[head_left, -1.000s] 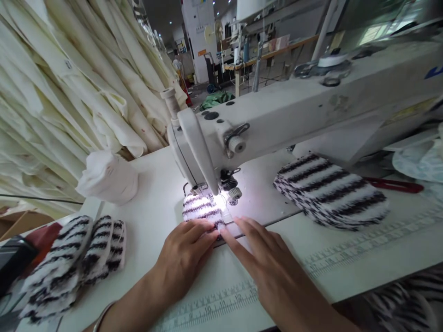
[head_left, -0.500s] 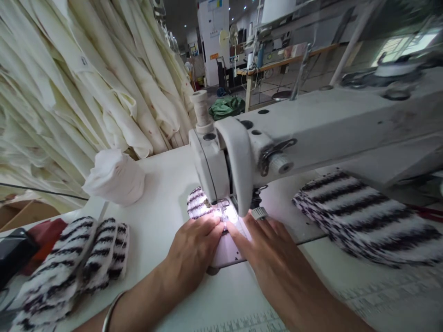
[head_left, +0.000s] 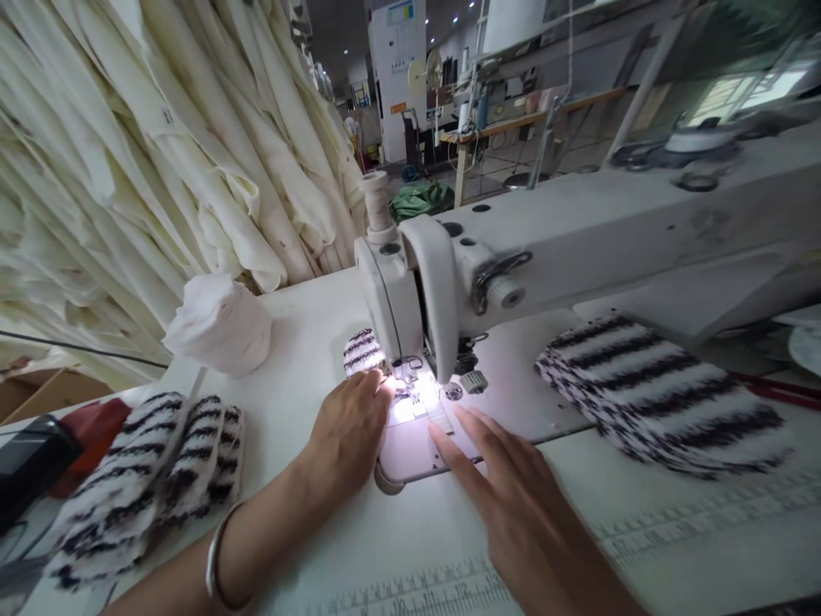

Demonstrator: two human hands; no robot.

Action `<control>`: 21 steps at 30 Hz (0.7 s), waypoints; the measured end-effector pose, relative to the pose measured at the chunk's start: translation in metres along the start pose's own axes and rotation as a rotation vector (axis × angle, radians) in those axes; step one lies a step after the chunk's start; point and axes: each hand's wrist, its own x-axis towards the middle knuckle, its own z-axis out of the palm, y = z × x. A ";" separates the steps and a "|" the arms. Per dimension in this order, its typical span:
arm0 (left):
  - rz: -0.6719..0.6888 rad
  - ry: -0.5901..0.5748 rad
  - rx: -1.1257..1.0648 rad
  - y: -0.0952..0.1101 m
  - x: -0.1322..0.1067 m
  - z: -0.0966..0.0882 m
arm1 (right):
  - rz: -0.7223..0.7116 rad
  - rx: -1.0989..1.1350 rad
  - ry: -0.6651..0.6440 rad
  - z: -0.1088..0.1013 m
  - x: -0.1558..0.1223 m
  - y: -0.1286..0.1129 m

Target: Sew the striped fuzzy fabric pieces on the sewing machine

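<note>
small striped piece (head_left: pixel 361 351), black on white, lies at the left side of the sewing machine (head_left: pixel 394 295) head, on the table (head_left: pixel 301 308). lower part of it runs under my fingers, so i can't see the whole outline.

left hand (head_left: pixel 350 419): palm down, fingers close together, tips at the near edge of that piece, just left of the presser foot (head_left: pixel 410 389). can't tell if they pinch it or only press it, fingertips are partly lost in the lamp glare. metal bracelet (head_left: pixel 218 556) on that wrist.

right hand (head_left: pixel 516 479): palm down over the right near side of the bed plate (head_left: pixel 410 458), index finger set apart from the others, fingers loosely spread, no cloth visible in them. can't tell if the index tip touches the plate or sits just above.

right of the machine: thick stack of larger striped pieces (head_left: pixel 667 393), well apart from my right hand, red-handled tool (head_left: pixel 773 389) just behind it. far left: folded striped bundles (head_left: pixel 128 479) next to a black object (head_left: pixel 38 453). white cloth roll (head_left: pixel 221 325) stands behind them. printed ruler scale (head_left: pixel 416 597) along the near edge. cream fabric (head_left: pixel 192 128) hangs at the back left.
</note>
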 end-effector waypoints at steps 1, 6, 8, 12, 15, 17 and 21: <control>-0.010 -0.014 0.007 0.002 0.000 0.000 | -0.003 -0.002 0.009 0.000 -0.001 0.000; -0.074 -0.045 0.018 -0.001 0.009 0.014 | -0.032 -0.033 0.064 0.002 0.003 0.000; -0.127 -0.036 0.007 -0.006 0.009 0.017 | -0.050 -0.038 0.085 0.000 0.006 -0.003; -0.220 -0.005 -0.062 0.006 -0.019 -0.006 | -0.054 0.109 0.128 -0.006 0.010 -0.026; -0.341 0.040 -0.232 0.038 -0.058 -0.038 | 0.011 0.344 0.102 -0.007 0.012 -0.054; -0.580 0.154 -0.550 0.061 -0.082 -0.054 | 0.009 0.454 0.110 -0.011 0.016 -0.073; -0.998 0.575 -0.832 0.088 -0.104 -0.056 | -0.203 0.421 0.198 -0.032 0.026 -0.107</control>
